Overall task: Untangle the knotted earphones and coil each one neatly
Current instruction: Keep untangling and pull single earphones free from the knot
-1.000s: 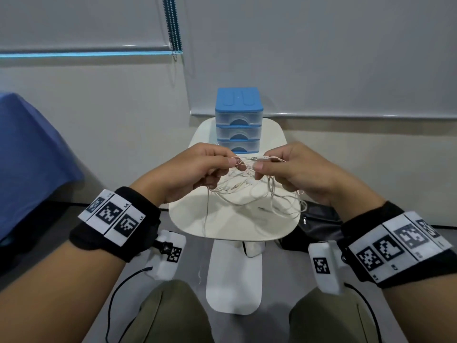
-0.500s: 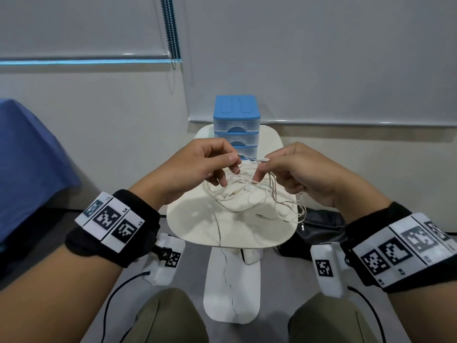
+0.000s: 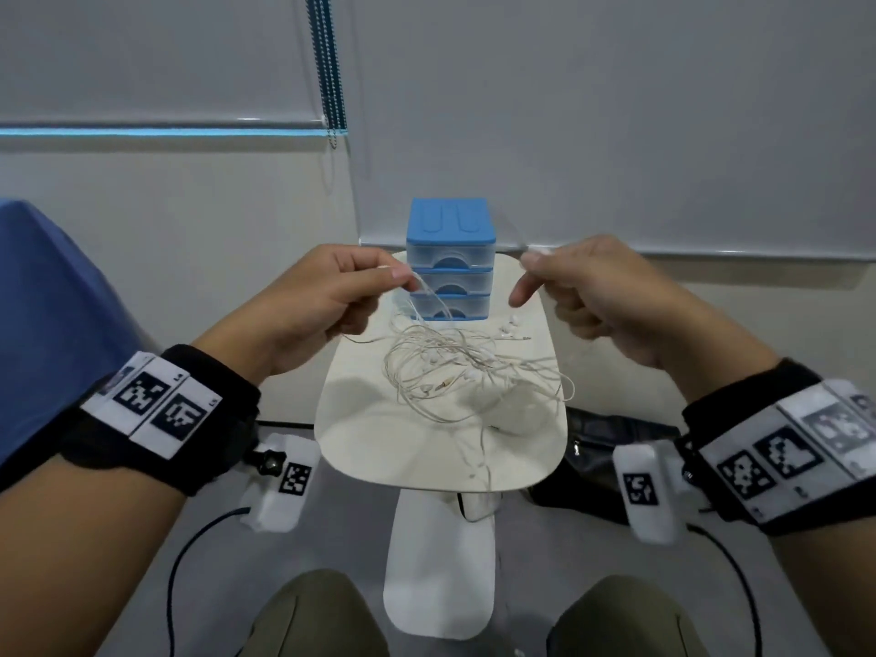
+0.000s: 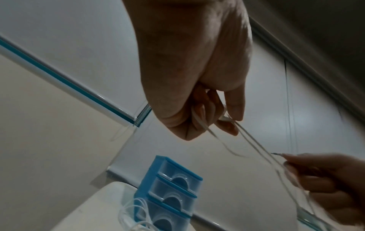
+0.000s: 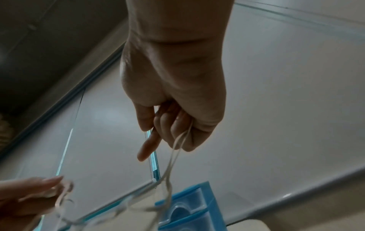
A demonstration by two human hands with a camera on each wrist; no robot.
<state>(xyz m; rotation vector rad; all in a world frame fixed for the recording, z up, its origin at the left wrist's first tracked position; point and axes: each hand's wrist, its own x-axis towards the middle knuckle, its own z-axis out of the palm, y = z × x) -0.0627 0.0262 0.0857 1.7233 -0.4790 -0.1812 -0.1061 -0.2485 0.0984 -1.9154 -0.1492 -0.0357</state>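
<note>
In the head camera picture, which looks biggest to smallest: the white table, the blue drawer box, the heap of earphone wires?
1. white table
2. heap of earphone wires
3. blue drawer box, though it sits farther from the camera, so 2 and 3 are unsure.

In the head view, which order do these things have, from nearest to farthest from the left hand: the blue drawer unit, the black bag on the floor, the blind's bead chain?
From the left hand:
1. Blue drawer unit, just right of it, on the table.
2. Bead chain, above, on the wall.
3. Black bag, lower right, under the table edge.

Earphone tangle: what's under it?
The tangle of earphone cables lies on the white table top, in front of the blue drawer unit. Whether anything lies beneath the wires cannot be told.
</note>
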